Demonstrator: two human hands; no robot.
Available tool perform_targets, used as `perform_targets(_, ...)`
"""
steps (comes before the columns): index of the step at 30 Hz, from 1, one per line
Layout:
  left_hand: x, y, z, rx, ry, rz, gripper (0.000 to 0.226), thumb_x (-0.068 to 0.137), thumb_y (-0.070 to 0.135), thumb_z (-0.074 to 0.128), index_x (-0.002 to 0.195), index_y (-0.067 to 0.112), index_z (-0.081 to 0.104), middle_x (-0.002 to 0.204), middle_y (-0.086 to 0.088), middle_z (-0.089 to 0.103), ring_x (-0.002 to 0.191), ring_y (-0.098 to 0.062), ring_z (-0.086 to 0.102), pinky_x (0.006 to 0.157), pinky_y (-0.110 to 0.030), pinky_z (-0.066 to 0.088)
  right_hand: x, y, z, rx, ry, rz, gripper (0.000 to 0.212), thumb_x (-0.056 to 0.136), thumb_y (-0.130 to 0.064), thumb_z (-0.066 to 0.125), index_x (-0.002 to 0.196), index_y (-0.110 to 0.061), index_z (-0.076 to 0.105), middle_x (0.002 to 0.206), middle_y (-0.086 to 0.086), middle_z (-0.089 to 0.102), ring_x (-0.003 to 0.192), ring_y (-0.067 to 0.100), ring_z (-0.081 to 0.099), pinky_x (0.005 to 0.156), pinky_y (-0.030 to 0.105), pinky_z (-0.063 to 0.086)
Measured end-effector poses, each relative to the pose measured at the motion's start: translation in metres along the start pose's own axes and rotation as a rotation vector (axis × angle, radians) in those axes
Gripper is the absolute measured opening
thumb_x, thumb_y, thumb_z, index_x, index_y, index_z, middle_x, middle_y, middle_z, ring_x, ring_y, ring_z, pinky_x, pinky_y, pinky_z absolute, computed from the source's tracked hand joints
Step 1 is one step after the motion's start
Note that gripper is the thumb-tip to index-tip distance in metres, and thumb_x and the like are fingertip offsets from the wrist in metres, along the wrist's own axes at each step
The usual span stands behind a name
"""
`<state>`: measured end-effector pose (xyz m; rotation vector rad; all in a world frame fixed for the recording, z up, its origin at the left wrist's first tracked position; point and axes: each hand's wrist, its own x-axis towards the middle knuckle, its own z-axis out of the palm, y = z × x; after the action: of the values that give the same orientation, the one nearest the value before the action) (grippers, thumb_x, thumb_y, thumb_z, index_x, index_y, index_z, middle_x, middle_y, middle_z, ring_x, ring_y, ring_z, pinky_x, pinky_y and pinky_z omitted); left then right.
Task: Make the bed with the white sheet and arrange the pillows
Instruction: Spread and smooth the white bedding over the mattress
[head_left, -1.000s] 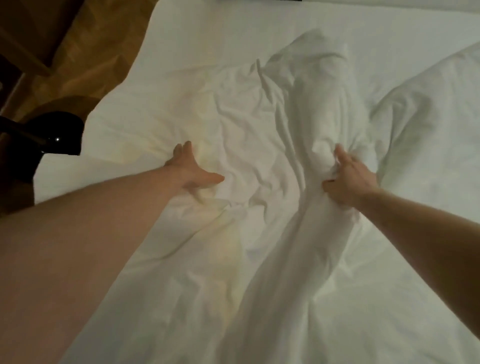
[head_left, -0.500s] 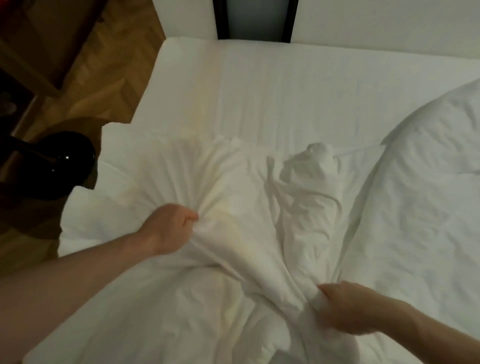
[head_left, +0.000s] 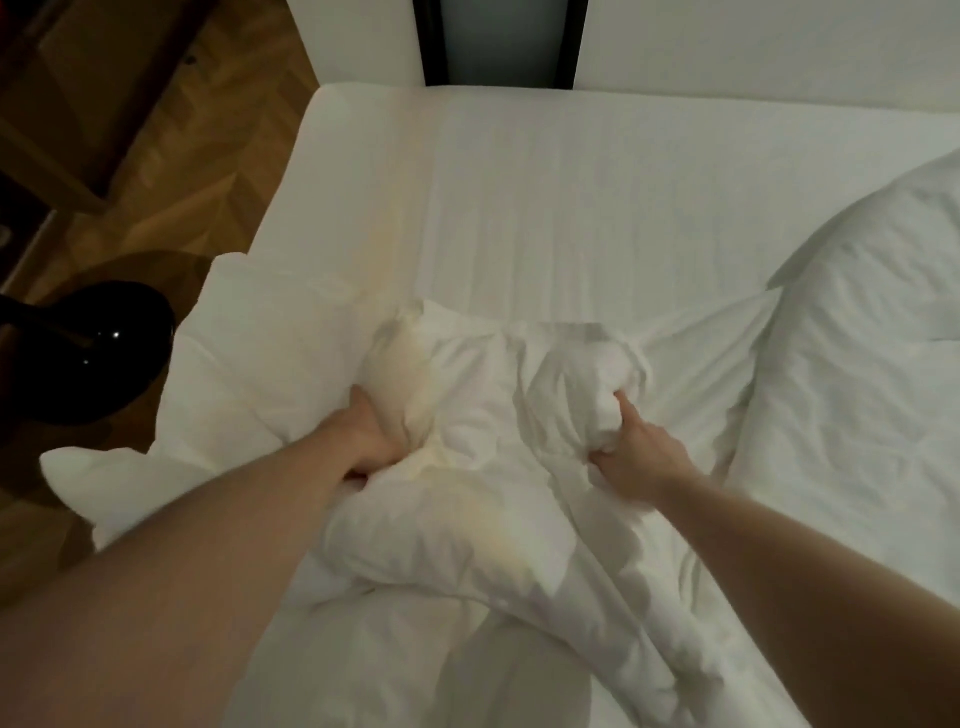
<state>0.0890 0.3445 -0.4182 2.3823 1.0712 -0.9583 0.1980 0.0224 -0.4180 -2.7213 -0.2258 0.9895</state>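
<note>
A crumpled white sheet (head_left: 483, 441) lies bunched across the near half of the bed (head_left: 545, 208). My left hand (head_left: 369, 441) grips a raised fold of it left of centre, fingers buried in the cloth. My right hand (head_left: 631, 457) grips another bunched fold to the right, thumb up along the fabric. A white pillow (head_left: 872, 374) lies at the right side of the bed. The far part of the mattress is bare and smooth.
A glossy black rounded object (head_left: 78, 353) stands on the wooden floor (head_left: 182, 130) left of the bed. A dark vertical panel (head_left: 498, 41) sits between white walls behind the head of the bed. Wooden furniture fills the far left corner.
Both hands went from lying on the sheet to gripping bunched folds and have gathered the cloth toward me. The view has tilted up, showing more bare mattress and the wall.
</note>
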Motion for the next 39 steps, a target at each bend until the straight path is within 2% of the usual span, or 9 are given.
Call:
perform_targets(3, 0.003, -0.007, 0.025, 0.146, 0.005, 0.052, 0.068, 0.085, 0.056, 0.061, 0.14, 0.019, 0.044, 0.137, -0.012, 0.059, 0.121, -0.032, 0.06, 0.098, -0.04, 0.05, -0.01, 0.02, 0.005, -0.069, 0.002, 0.043, 0.058, 0.092, -0.035, 0.062, 0.146, -0.026, 0.044, 0.135, 0.012, 0.064, 0.123, 0.037, 0.06, 0.096, 0.039, 0.047)
perform_targets(10, -0.016, -0.021, 0.007, 0.097, 0.063, 0.115, 0.034, 0.097, 0.03, 0.041, 0.126, 0.018, 0.056, 0.133, -0.013, 0.053, 0.118, -0.035, 0.058, 0.098, -0.039, 0.047, -0.043, 0.051, -0.013, 0.026, 0.101, 0.137, 0.037, 0.094, -0.043, 0.057, 0.126, -0.024, 0.064, 0.121, 0.011, 0.072, 0.114, 0.039, 0.065, 0.087, 0.04, 0.05)
perform_targets(16, -0.054, 0.02, -0.101, -0.419, 0.481, 0.15, 0.031, 0.104, 0.011, 0.033, 0.115, -0.005, 0.056, 0.127, -0.027, 0.052, 0.116, -0.042, 0.052, 0.101, -0.045, 0.04, -0.078, -0.006, -0.08, 0.408, 0.463, 0.071, 0.023, 0.092, -0.022, 0.059, 0.114, -0.015, 0.062, 0.102, 0.007, 0.056, 0.102, 0.038, 0.059, 0.083, 0.041, 0.046)
perform_targets(21, -0.105, 0.083, -0.276, -0.725, 0.761, 0.181, 0.039, 0.107, 0.017, 0.031, 0.136, -0.002, 0.049, 0.141, -0.021, 0.049, 0.13, -0.038, 0.047, 0.108, -0.04, 0.035, -0.057, -0.107, -0.276, 0.585, 0.843, -0.167, 0.034, 0.083, -0.009, 0.053, 0.117, -0.012, 0.059, 0.112, 0.014, 0.054, 0.096, 0.027, 0.052, 0.085, 0.029, 0.038)
perform_targets(24, -0.116, 0.095, -0.377, -0.768, 0.851, 0.174, 0.059, 0.097, 0.047, 0.036, 0.145, 0.012, 0.044, 0.146, -0.014, 0.046, 0.132, -0.036, 0.047, 0.112, -0.039, 0.036, -0.045, -0.174, -0.386, 0.586, 0.955, -0.311, 0.043, 0.086, -0.012, 0.053, 0.128, -0.01, 0.056, 0.125, 0.017, 0.057, 0.113, 0.033, 0.055, 0.09, 0.027, 0.037)
perform_targets(26, -0.12, 0.097, -0.422, -0.74, 0.773, 0.238, 0.081, 0.073, 0.066, 0.041, 0.142, 0.025, 0.043, 0.142, -0.007, 0.052, 0.125, -0.035, 0.053, 0.109, -0.048, 0.042, -0.04, -0.203, -0.425, 0.413, 0.895, -0.346, 0.059, 0.092, -0.021, 0.059, 0.148, -0.014, 0.042, 0.151, 0.014, 0.046, 0.134, 0.032, 0.048, 0.103, 0.029, 0.037)
perform_targets(29, -0.121, 0.108, -0.431, -0.448, 0.604, 0.409, 0.078, 0.084, 0.063, 0.065, 0.148, 0.028, 0.036, 0.147, 0.005, 0.043, 0.133, -0.025, 0.045, 0.115, -0.04, 0.034, -0.035, -0.215, -0.431, 0.301, 0.724, -0.219, 0.1, 0.09, -0.02, 0.069, 0.164, -0.024, 0.003, 0.172, 0.006, 0.001, 0.148, 0.032, 0.036, 0.113, 0.036, 0.039)
perform_targets(32, -0.121, 0.111, -0.385, -0.206, 0.4, 0.408, 0.077, 0.097, 0.042, 0.062, 0.16, 0.021, 0.022, 0.164, -0.006, 0.024, 0.149, -0.03, 0.026, 0.12, -0.034, 0.023, -0.035, -0.2, -0.381, 0.209, 0.62, -0.191, 0.101, 0.084, -0.022, 0.072, 0.164, -0.02, 0.01, 0.17, 0.014, 0.006, 0.151, 0.037, 0.03, 0.119, 0.039, 0.032)
perform_targets(39, -0.113, 0.009, -0.192, -0.126, 0.009, 0.313, 0.065, 0.096, 0.032, 0.065, 0.153, 0.021, 0.038, 0.165, 0.0, 0.023, 0.149, -0.019, 0.03, 0.118, -0.027, 0.025, -0.079, -0.116, -0.2, 0.052, 0.147, -0.113, 0.087, 0.093, -0.03, 0.068, 0.164, -0.022, 0.017, 0.17, 0.011, 0.01, 0.154, 0.036, 0.024, 0.123, 0.042, 0.028)
